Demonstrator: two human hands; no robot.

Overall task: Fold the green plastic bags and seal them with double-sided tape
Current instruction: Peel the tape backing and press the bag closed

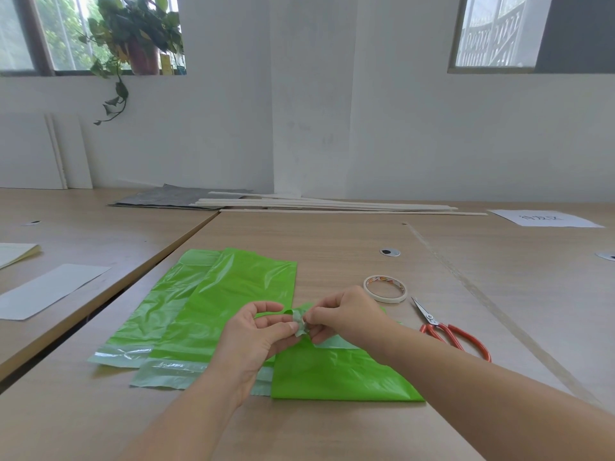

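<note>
Both hands meet over a small pale crumpled strip at the upper edge of the folded green bag. The left hand pinches it between thumb and forefinger, the other fingers curled loosely above. The right hand pinches the same strip from the other side with its fingertips drawn tight together. Whether the strip is tape backing or part of the bag's pale flap cannot be told. The folded bag lies flat on the wooden table under both wrists, with its fold toward the person. Just left of it, and partly under the left hand, lies the middle green bag, unfolded and flat, its pale sealing flap toward the person. This one overlaps the far-left green bag, which lies the same way. That makes three green bags, all lying flat. Right of the hands is one roll of tape, lying on its side. Nearer the person is one pair of red-handled scissors, closed, partly behind the right forearm. Farther back are a bundle of pale sticks, some grey sheets and a white paper with writing. On the windowsill a pot holds a trailing leafy plant.
</note>
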